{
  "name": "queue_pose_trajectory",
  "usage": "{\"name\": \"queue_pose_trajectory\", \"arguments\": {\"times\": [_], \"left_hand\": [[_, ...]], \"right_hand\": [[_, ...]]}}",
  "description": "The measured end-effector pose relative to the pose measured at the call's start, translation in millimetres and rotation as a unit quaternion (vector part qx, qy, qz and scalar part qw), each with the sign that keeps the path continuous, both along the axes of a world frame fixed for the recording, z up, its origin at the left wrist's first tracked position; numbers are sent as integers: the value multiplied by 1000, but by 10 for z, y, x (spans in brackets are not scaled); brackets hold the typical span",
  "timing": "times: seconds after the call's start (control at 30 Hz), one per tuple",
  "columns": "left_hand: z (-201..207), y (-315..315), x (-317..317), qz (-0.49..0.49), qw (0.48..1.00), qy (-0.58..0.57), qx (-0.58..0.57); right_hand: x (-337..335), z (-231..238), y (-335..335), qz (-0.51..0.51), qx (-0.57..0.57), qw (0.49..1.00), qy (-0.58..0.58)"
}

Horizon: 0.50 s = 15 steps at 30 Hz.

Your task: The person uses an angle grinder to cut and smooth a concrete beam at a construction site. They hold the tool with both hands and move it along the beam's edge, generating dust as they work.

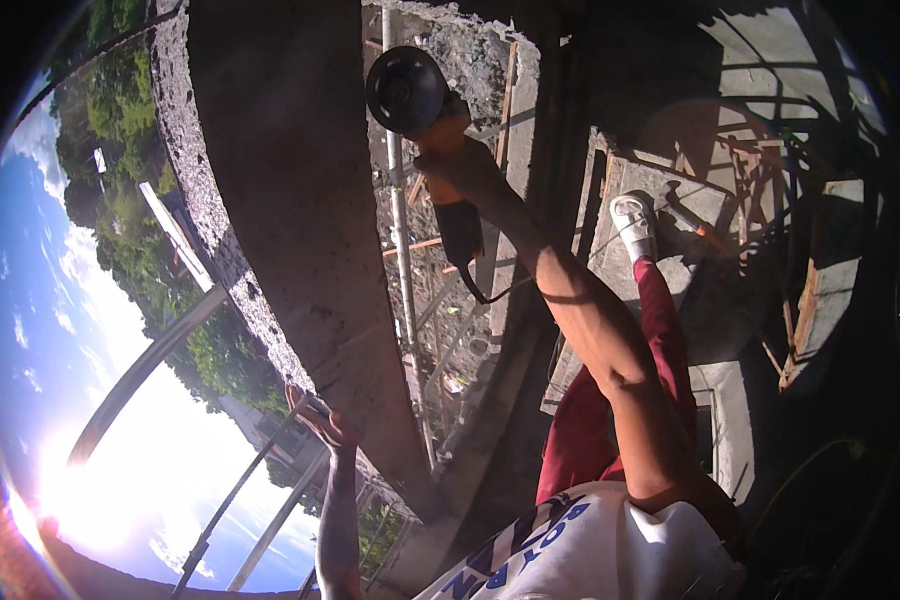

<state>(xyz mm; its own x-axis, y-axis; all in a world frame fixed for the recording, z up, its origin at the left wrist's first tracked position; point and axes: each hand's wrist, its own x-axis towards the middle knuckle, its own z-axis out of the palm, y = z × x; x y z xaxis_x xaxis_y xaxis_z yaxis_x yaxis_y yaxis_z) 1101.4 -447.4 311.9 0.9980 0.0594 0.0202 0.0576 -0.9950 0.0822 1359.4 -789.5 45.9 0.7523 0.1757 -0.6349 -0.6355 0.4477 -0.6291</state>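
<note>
My right hand [454, 168] grips an orange and black angle grinder [460, 232] by its body at the end of my outstretched arm. The tool's round black head [406, 90] points away from me, beside a dark concrete beam [290, 200]. A black cord trails from the tool's lower end. My left hand [328, 425] lies against the beam's sunlit outer edge, fingers stretched out. A thin metal rod [240, 495] runs up to that hand; whether the fingers touch it I cannot tell.
By my shoe [634, 222] lies a hammer with an orange handle [708, 234] on a concrete slab [660, 175]. Wooden frames and sticks [755, 190] stand at the right. A metal pole [398, 220] passes the beam over rubble far below. Trees and bright sky fill the left.
</note>
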Motion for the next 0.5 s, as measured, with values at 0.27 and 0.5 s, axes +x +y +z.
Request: {"name": "queue_pose_trajectory", "arguments": {"times": [0.27,0.5], "left_hand": [[-19,12,9,4,1000,-6,-8],[-12,2,56,-2,1000,-1,1]], "right_hand": [[25,31,-36,-25,8,999,-36],[33,43,-72,-10,-1,1000,-27]]}}
